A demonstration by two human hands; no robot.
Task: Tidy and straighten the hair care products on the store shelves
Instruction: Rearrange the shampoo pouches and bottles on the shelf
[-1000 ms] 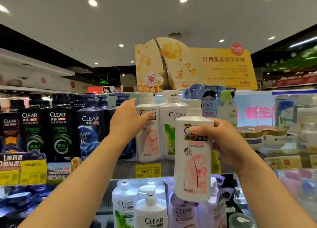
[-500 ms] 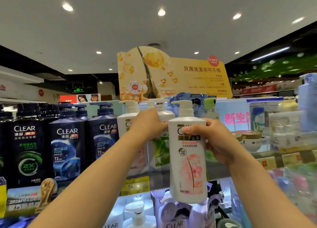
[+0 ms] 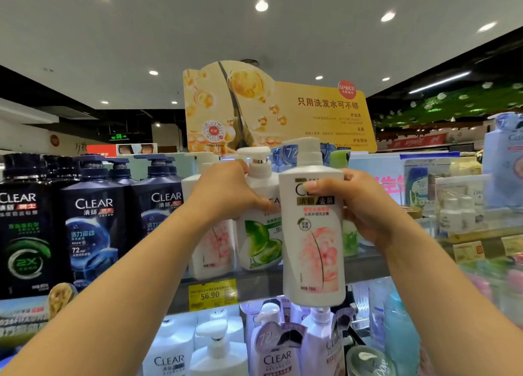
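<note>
My right hand (image 3: 365,206) grips a white CLEAR pump bottle with a pink flower (image 3: 314,234) and holds it upright in the air in front of the top shelf. My left hand (image 3: 229,191) reaches to the shelf, its fingers wrapped over a white bottle with a green leaf label (image 3: 261,234). Just left of that one stands another pink-flower white bottle (image 3: 212,245), partly hidden behind my left wrist. Both shelf bottles stand upright on the glass shelf (image 3: 365,262).
Dark blue and black CLEAR bottles (image 3: 93,225) fill the shelf to the left. A yellow price tag (image 3: 210,293) reads 56.90. White and lilac pump bottles (image 3: 277,347) crowd the lower shelf. A yellow cardboard sign (image 3: 283,107) rises behind. Jars and small bottles (image 3: 458,214) sit at right.
My left hand has shifted right from the pink-flower shelf bottle onto the green-leaf bottle. My right hand keeps the held bottle at about the same height, and the camera has turned slightly left.
</note>
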